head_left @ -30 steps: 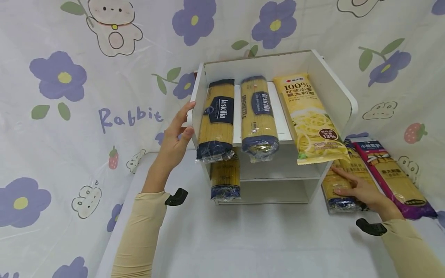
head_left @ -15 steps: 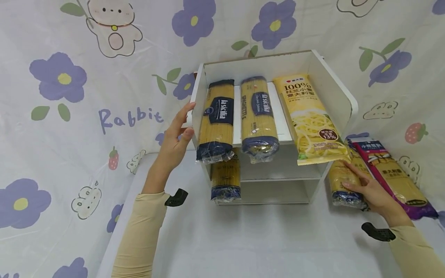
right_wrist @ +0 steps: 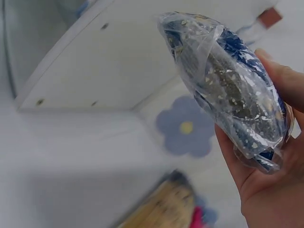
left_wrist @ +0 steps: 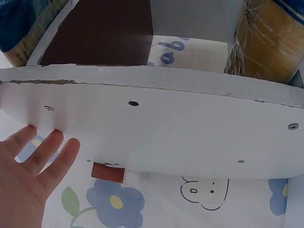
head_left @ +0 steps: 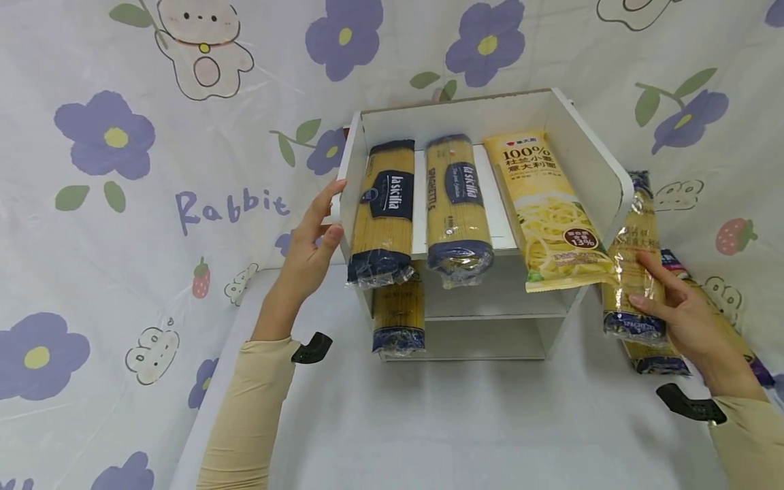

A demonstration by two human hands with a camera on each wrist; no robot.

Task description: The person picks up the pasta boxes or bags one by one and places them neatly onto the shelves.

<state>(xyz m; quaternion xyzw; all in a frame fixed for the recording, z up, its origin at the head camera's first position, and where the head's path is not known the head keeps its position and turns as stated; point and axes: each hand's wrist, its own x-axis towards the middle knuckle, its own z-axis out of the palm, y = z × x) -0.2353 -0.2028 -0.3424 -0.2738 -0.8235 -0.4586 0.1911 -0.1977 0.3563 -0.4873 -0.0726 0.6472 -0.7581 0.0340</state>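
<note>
My right hand (head_left: 698, 320) grips a pack of spaghetti (head_left: 633, 265), its fingers and thumb around the sides, held up beside the right wall of a white shelf unit (head_left: 576, 156). The right wrist view shows the pack's crinkled clear and dark blue end (right_wrist: 228, 90) close up. My left hand (head_left: 311, 252) rests on the shelf unit's left side; in the left wrist view its straight, spread fingers (left_wrist: 52, 147) touch the outer white panel (left_wrist: 161, 128). On the top shelf lie two blue-banded spaghetti packs, one left (head_left: 382, 211) and one middle (head_left: 458, 204), and a yellow pasta pack (head_left: 545, 211).
Another spaghetti pack (head_left: 398, 316) pokes out of the middle tier at left. Below my right hand a further pasta pack (head_left: 658, 358) lies on the white table (head_left: 465, 422), beside a magenta-edged pack (head_left: 759, 371). A flower-print cloth (head_left: 233, 150) hangs behind.
My right hand has picked up the spaghetti pack from the table and raised it to the right of the shelf, uncovering the pack beneath. My left hand stays in place.
</note>
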